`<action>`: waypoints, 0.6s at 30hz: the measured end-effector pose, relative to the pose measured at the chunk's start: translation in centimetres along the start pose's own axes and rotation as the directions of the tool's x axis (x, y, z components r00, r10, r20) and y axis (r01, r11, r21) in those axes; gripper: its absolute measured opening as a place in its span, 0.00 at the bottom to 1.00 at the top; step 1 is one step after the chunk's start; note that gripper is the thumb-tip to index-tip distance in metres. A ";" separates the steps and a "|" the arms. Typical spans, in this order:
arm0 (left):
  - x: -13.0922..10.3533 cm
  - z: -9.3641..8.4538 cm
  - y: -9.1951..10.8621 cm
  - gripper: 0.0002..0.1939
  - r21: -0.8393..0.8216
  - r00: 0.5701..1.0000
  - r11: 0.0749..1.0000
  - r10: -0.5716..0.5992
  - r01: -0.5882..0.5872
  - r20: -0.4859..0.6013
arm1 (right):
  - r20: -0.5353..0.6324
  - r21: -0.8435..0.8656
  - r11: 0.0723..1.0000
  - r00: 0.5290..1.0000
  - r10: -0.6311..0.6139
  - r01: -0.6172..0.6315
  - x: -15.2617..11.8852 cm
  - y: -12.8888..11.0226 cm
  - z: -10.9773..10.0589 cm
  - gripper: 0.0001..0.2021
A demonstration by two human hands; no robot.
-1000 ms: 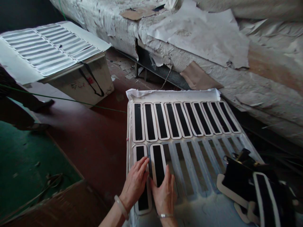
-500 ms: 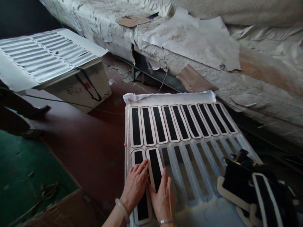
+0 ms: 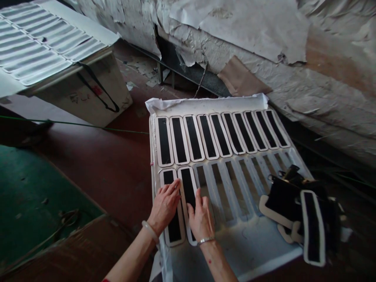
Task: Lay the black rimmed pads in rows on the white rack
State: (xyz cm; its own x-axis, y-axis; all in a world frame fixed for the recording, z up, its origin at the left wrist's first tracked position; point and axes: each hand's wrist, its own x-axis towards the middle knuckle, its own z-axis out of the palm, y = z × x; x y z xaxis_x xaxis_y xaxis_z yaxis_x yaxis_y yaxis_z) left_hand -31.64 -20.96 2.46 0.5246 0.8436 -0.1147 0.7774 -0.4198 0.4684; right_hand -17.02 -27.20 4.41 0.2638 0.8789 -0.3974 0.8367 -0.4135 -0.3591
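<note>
Two rows of long black strips with pale rounded borders lie on a board (image 3: 249, 254) in front of me. My left hand (image 3: 164, 207) rests with outstretched fingers over the first strip (image 3: 173, 229) of the near row and the left edge of the second strip (image 3: 188, 186). At that second strip's right side is my right hand (image 3: 201, 219), thumb and forefinger apart, touching it. Both palms face down and neither hand grips anything. To the right of these strips, the near row shows bare dark slots (image 3: 221, 188) with whitish surrounds.
A pile of black pieces (image 3: 282, 196) with pale edges hangs over the board's right side, a loose bordered strip (image 3: 313, 227) on top. A box (image 3: 88, 94) topped with a striped sheet stands far left. A paper-covered bench (image 3: 249, 35) runs behind; a green cord (image 3: 117, 129) crosses left.
The view has shifted, so the board appears higher. My right thumb has moved from the gap between the two near strips onto the second strip. My left hand stays at about the same place.
</note>
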 end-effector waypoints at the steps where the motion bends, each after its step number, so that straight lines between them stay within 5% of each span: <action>1: 0.0 0.1 0.0 0.23 -0.003 1.000 1.000 0.002 -0.002 -0.011 | 0.003 0.010 1.000 1.000 0.008 -0.008 0.0 0.1 0.1 0.27; 10: -0.1 1.0 -0.4 0.23 -0.004 0.997 1.000 0.022 -0.023 -0.072 | 0.001 -0.007 0.999 0.999 0.050 -0.050 0.2 0.3 0.8 0.28; 18: -0.4 1.2 -0.1 0.25 0.104 0.990 0.993 0.074 -0.062 -0.122 | 0.042 -0.278 0.959 0.996 0.075 -0.061 0.8 -1.0 -0.1 0.27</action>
State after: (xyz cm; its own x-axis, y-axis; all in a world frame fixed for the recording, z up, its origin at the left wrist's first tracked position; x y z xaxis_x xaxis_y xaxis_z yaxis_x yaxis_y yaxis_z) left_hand -31.53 -21.67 1.39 0.5345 0.8447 0.0283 0.7755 -0.5034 0.3809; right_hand -17.58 -26.09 4.57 0.3055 0.8345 -0.4586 0.9195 -0.3837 -0.0858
